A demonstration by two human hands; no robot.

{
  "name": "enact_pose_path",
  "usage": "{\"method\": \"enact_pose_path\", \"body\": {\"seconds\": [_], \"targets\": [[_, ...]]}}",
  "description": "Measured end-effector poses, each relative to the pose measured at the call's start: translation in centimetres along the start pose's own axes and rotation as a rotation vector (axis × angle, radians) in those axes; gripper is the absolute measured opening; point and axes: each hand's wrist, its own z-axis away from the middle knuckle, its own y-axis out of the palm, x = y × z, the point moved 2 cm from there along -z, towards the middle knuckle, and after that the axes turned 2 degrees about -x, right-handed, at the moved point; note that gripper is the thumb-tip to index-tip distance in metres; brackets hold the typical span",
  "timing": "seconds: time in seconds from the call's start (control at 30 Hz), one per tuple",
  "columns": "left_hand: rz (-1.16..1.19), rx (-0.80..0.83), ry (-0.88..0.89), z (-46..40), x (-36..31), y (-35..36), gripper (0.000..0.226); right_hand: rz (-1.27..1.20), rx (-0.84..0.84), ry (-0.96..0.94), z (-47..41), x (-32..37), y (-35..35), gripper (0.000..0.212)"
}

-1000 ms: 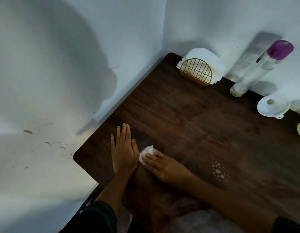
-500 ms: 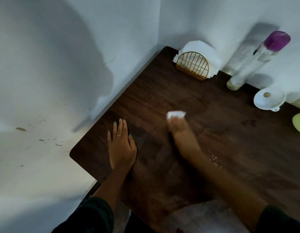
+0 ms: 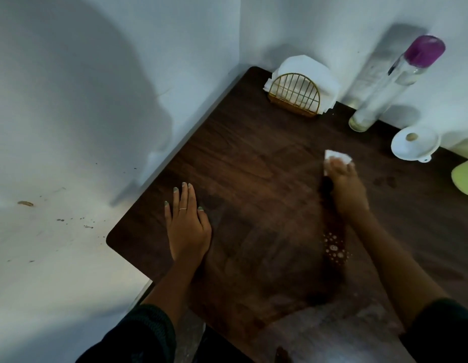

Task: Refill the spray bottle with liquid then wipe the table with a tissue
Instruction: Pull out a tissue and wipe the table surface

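**Tissue pressed to the counter, far right of centre**

Now the right hand bears down on a white tissue, its grip apparently bunched over the tissue, though blur hides the fingers. That spot on the dark wooden counter is near the white funnel. Flat beside the near-left corner lies the left hand, fingers straight. Against the back wall stands the spray bottle, purple-capped, beside a gold napkin holder. Droplets bead beneath the right forearm.

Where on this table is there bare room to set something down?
Bare wood lies between the left hand and the napkin holder, and right of the right hand wiping with the tissue. The back edge is crowded: spray bottle, funnel.
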Motion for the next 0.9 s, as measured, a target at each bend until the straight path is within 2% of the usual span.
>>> {"method": "enact_pose_path", "body": {"seconds": [0.07,0.13,0.17,0.23,0.3,0.37,0.43,0.47,0.53,0.57,0.6,0.67,0.7,0.73,0.77,0.83,0.9], "targets": [[0.001,-0.002,0.0,0.0,0.0,0.0,0.061,-0.048,-0.017,0.136,-0.7,-0.3,0.1,0.059],[0.0,0.002,-0.002,-0.1,0.1,-0.1,0.06,-0.136,0.005,0.153,0.4,1.9,1.4,0.05],[0.001,0.002,-0.002,-0.1,0.1,-0.1,0.06,-0.123,0.051,0.096,1.5,3.8,2.3,0.046],[0.002,-0.001,0.001,0.0,0.0,-0.1,0.06,-0.071,0.088,-0.164,5.3,8.2,3.5,0.05],[0.003,-0.006,-0.001,0.0,-0.1,-0.2,0.061,-0.188,0.148,-0.399,10.3,12.6,4.7,0.06],[0.004,-0.007,0.0,0.0,-0.1,-0.2,0.06,-0.183,0.231,-0.734,15.1,15.6,5.5,0.041],[0.007,-0.007,0.001,0.0,0.0,-0.1,0.059,-0.102,0.21,-0.976,16.1,14.8,6.3,0.038],[0.01,-0.007,-0.001,0.0,-0.1,-0.1,0.059,-0.114,0.185,-0.969,15.1,14.0,5.9,0.04],[0.008,-0.007,0.0,0.0,-0.2,-0.2,0.06,-0.199,0.182,-0.763,11.5,11.2,4.3,0.042],[0.003,-0.007,0.001,0.0,-0.2,-0.2,0.06,-0.198,0.112,-0.669,9.4,9.2,3.3,0.043],[-0.001,-0.006,0.001,0.0,-0.2,-0.2,0.06,-0.098,0.021,-0.586,7.6,6.8,2.5,0.045],[-0.002,-0.002,-0.001,0.0,-0.1,-0.2,0.06,-0.104,0.05,-0.211,4.5,1.9,1.4,0.045],[0.001,-0.001,-0.001,0.0,-0.1,-0.2,0.06,-0.1,0.012,-0.018,3.4,0.2,0.8,0.051],[0.002,-0.003,0.0,0.0,-0.2,-0.2,0.06,-0.077,-0.035,0.095,2.8,-1.0,0.6,0.057],[0.004,-0.004,0.003,0.0,-0.2,-0.2,0.059,-0.07,-0.044,0.17,2.6,-1.4,0.5,0.06],[0.005,-0.011,0.008,-0.1,-0.2,-0.3,0.059,-0.052,0.014,0.201,3.2,0.4,1.6,0.053],[0.002,-0.014,0.007,-0.1,-0.2,-0.3,0.059,-0.012,0.051,0.086,5.6,4.6,1.6,0.043]]}}
